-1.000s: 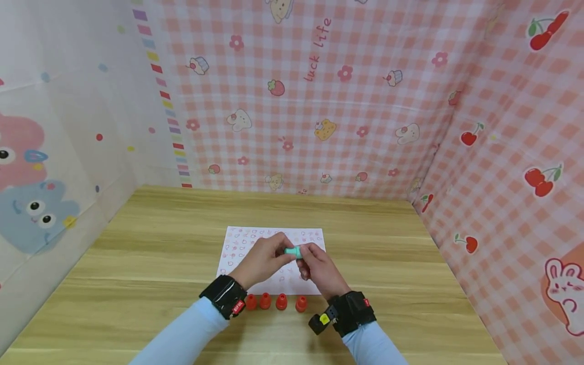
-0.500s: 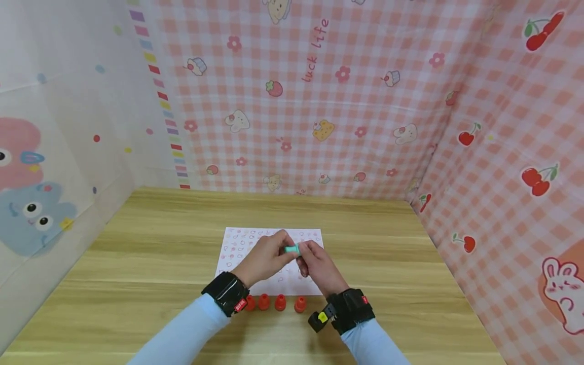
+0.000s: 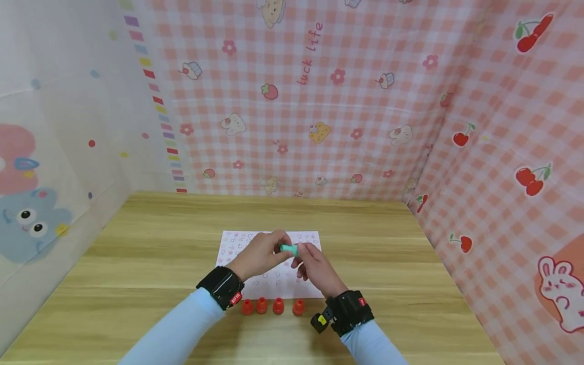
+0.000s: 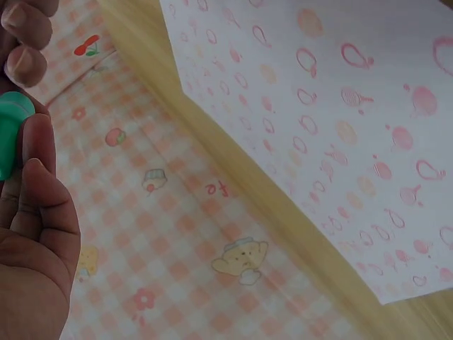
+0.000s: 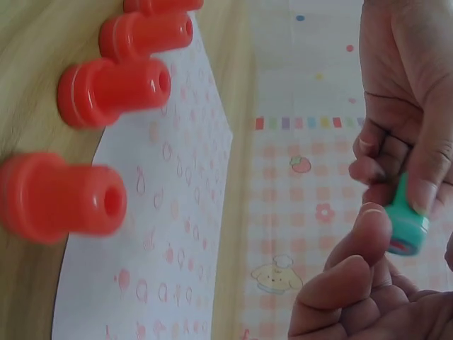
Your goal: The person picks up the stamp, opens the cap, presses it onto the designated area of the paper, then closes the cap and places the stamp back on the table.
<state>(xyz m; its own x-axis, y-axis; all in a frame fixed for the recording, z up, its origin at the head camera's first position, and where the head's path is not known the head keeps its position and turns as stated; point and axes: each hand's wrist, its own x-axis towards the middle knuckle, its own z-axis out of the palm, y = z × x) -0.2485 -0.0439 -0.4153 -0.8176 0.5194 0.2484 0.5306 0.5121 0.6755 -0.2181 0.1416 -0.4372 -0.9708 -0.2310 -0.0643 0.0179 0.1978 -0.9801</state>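
1. Two hands meet over the sheet: left hand (image 3: 261, 255) and right hand (image 3: 315, 267) both pinch one small green stamp (image 3: 289, 248), lifted clear of the desk (image 3: 150, 253), above the far half of the paper (image 3: 237, 241).
2. Left grip: fingers curled, fingertips and thumb on the stamp's body, seen at the frame edge in the left wrist view (image 4: 13, 131). Right grip: thumb and forefinger tips closed on the other end; right wrist view shows the stamp (image 5: 407, 225) with a reddish face at its lower end, held roughly sideways.
3. Held between both hands at fingertip level, likely so one hand steadies the body while the other works the end; I can't tell whether a cap is coming off or going on.
4. Paper lies flat mid-desk, already covered in small pink and red stamped marks, directly under the hands.
5. Four red stamps (image 3: 272, 306) stand in a row on the desk along the near edge of the paper, between the two wrists, apart from both hands.
6. Black wrist straps on both arms, light blue sleeves.
7. Pink checked cloth backdrop (image 3: 319, 101) behind and right, white cartoon cloth left.
8. Nothing sits between hands and paper; the red row is the only thing close by the wrists.
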